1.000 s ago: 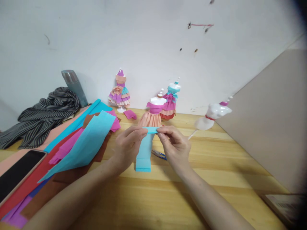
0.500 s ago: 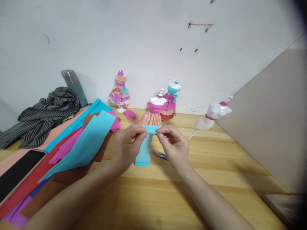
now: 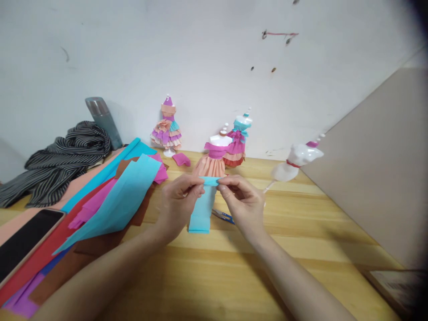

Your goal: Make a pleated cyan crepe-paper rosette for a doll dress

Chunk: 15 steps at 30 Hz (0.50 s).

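Both hands pinch the folded top end of a light-blue crepe paper strip, one at each side. My left hand grips the left corner between thumb and fingers. On the opposite corner, my right hand is closed in the same way. The strip hangs down from the fold, and its lower end reaches the tabletop. Thread snips with blue handles lie beside my right hand, partly hidden by it. Just behind the fingers stands a small mannequin in a magenta top and a pleated peach skirt.
Two more dressed mannequins, one ruffled and one blue-topped, stand by the wall. A bare white mannequin leans at right. Coloured paper sheets, a phone, striped cloth and a flask occupy the left.
The folded band between my fingers looks narrower and sits slightly lower. My fingertips have drawn a little closer together, while the things around have stayed in place.
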Tool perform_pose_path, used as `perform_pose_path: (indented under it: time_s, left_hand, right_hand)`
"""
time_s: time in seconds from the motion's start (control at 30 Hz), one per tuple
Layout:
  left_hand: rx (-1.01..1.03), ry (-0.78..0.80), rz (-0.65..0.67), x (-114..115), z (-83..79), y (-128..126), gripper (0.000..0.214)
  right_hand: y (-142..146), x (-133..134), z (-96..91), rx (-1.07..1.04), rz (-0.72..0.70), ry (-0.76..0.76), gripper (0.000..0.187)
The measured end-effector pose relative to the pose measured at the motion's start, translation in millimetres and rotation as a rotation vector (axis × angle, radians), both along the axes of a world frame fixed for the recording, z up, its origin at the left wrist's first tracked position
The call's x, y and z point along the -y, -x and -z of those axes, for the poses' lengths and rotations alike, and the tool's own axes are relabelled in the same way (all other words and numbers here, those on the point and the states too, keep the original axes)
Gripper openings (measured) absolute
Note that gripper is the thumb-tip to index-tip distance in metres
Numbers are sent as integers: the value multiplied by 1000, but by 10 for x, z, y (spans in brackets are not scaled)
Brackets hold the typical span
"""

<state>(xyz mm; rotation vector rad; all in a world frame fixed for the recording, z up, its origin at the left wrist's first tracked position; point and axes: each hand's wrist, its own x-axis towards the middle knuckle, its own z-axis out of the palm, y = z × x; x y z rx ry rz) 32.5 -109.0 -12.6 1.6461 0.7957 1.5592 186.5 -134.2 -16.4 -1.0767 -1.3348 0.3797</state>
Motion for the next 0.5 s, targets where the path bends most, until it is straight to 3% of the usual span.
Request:
perform_pose_path:
  time_s: [0.2, 0.5]
  left_hand:
    - [-102, -56, -57, -28, 8, 43, 10]
    - [-227, -342, -178, -74, 61, 53, 17]
  right_hand:
    - [-13, -13, 51, 3, -14, 14, 11]
    - [-19, -19, 72, 35, 4, 14, 10]
